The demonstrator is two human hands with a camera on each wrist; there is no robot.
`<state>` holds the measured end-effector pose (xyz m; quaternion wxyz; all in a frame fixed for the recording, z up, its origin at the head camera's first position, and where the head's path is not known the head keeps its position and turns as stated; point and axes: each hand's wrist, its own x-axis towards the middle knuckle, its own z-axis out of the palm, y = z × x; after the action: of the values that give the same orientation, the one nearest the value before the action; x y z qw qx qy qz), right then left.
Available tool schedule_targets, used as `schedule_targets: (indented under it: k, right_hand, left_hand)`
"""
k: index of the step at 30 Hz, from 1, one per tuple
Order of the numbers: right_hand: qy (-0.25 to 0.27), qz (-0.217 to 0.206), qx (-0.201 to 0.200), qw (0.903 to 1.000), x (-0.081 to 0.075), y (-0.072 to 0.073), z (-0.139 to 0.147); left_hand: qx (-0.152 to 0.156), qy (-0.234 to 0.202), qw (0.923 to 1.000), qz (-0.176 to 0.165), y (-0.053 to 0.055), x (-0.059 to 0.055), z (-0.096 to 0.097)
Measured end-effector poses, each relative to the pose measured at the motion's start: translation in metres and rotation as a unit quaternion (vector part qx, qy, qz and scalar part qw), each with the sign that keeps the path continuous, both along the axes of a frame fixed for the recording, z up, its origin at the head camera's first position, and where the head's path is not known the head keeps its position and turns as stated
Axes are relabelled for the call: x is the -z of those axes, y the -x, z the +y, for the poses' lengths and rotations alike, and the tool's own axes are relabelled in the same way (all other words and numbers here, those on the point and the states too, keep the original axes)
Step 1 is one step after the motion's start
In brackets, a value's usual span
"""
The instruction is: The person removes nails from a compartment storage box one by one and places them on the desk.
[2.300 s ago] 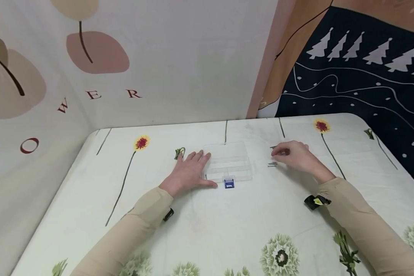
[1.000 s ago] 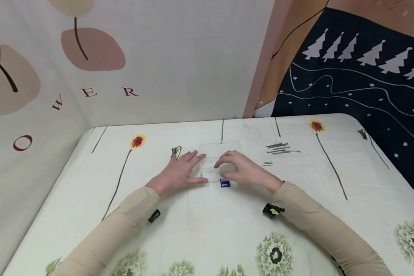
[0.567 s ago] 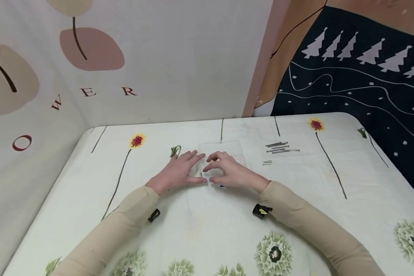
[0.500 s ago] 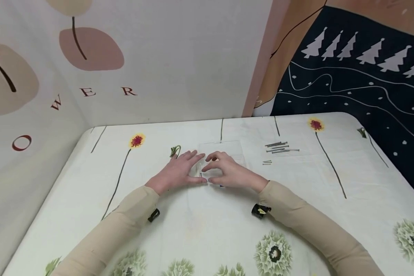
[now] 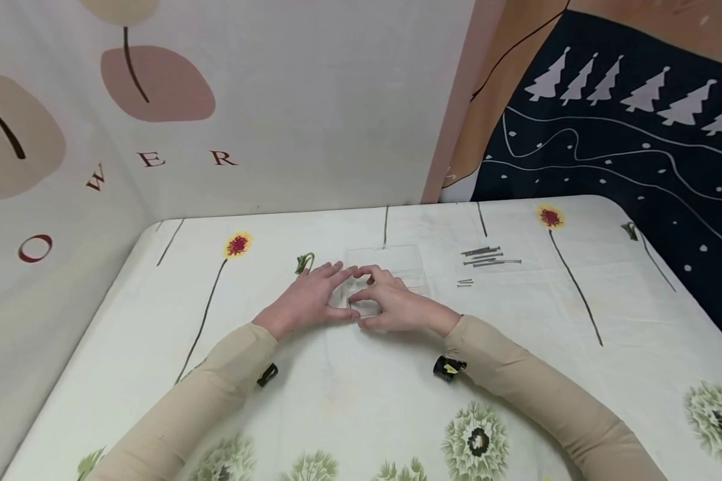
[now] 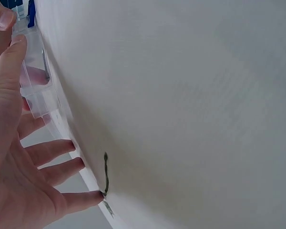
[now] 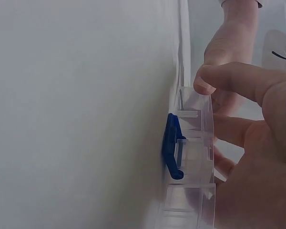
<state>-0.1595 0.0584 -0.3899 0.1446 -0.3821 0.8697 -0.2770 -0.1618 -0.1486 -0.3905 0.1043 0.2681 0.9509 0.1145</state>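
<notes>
A clear plastic compartment box (image 5: pixel 391 256) lies on the table with its compartments uncovered. My left hand (image 5: pixel 309 300) rests along its left side, fingers spread and straight, thumb by the front left corner. From the right, my right hand (image 5: pixel 400 306) reaches over the box with bent fingers. Its index finger dips into the front left compartment, beside a thin nail (image 6: pixel 44 62), as the left wrist view shows. The right thumb touches the front wall's rim, apart from the index fingertip. The blue latch (image 7: pixel 171 145) shows in the right wrist view; my right hand hides it in the head view.
Right of the box lies a group of long nails (image 5: pixel 490 257). A few shorter nails (image 5: pixel 465 283) lie nearer to me. The flower-print tablecloth (image 5: pixel 337 407) covers the table, whose back edge meets a hanging cloth (image 5: pixel 313 133).
My right hand has left the long nails and come left over the box, then further to its front left compartment. The left hand has stayed at the box's left side.
</notes>
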Motion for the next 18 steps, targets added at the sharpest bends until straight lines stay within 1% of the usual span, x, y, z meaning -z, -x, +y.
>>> schedule_targets:
  k: [8,18]
  right_hand:
    - [-0.002,0.001,-0.003,1.0000,-0.0001,-0.0008,0.0004]
    - [-0.009,0.017,-0.016,0.9997,-0.0006,-0.0025,0.0021]
  left_hand:
    - [0.006,0.002,1.0000,0.005,0.0018,0.0002,-0.0006]
    - [0.010,0.008,0.9998,0.013,0.0022,0.0001,-0.0008]
